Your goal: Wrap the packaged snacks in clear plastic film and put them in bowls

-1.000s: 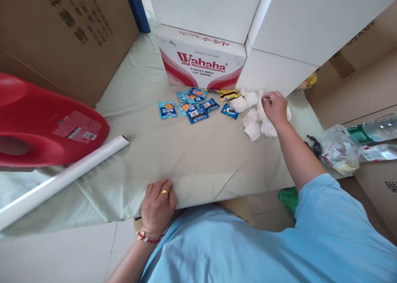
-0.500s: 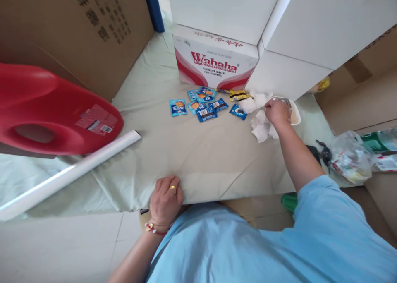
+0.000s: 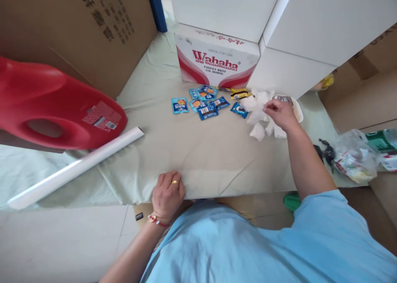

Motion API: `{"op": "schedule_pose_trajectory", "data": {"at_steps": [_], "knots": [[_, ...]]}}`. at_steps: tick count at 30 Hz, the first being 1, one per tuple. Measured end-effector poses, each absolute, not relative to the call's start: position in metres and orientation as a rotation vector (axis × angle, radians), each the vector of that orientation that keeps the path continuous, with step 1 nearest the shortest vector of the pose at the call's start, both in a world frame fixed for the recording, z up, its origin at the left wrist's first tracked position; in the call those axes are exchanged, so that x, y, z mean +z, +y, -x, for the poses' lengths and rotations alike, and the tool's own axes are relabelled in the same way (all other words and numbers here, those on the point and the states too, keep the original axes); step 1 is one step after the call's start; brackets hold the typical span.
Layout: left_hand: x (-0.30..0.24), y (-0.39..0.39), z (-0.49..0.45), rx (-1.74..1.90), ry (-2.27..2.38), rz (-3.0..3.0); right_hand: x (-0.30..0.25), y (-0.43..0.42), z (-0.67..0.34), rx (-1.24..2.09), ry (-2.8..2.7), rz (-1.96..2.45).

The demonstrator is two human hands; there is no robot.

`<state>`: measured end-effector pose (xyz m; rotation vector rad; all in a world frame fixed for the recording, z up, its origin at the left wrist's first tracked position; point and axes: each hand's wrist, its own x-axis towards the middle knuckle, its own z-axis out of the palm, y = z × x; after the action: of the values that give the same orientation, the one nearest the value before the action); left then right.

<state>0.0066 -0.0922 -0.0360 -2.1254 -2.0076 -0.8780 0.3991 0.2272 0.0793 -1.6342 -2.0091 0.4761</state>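
Right of centre in the frame, we find the tissues lying crumpled and loose on the cloth, just beside the dish. We note the right hand above them, thumb and fingers drawn together at the nearest tissue; whether they pinch it, we cannot tell. At lower centre, the left hand rests on the cloth's near edge, fingers curled, with nothing visible in its grasp.

We judge the handling of the tissues to be under way and unfinished. Done so far: several lie spread outside the dish. Left over: something dark in the dish, partly hidden by the right hand. The sachets, at upper centre, lie loose and touched by neither hand.

Our count follows. Light-blue sachets: five, some overlapping, one apart from the rest. Dark-blue sachets: three. Yellow packets: two, one mostly covered. Dish: one. Tissues: at least four; overlaps prevent an exact figure. We also record one jug and one roll at left.
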Motion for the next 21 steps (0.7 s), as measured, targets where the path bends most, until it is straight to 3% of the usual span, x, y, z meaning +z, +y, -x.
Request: {"op": "schedule_pose_trajectory", "data": {"at_steps": [4, 10, 21], "knots": [[-0.035, -0.091, -0.008, -0.867, -2.011, 2.14, 0.081, 0.208, -0.392, 0.777, -1.534, 1.487], [-0.036, -0.092, -0.009, -0.861, -1.994, 2.136, 0.058, 0.154, -0.35, 1.487, -1.116, 1.234], [-0.033, -0.091, -0.012, -0.825, -1.846, 2.118, 0.03, 0.114, -0.317, 2.054, -0.642, 0.898]]}}
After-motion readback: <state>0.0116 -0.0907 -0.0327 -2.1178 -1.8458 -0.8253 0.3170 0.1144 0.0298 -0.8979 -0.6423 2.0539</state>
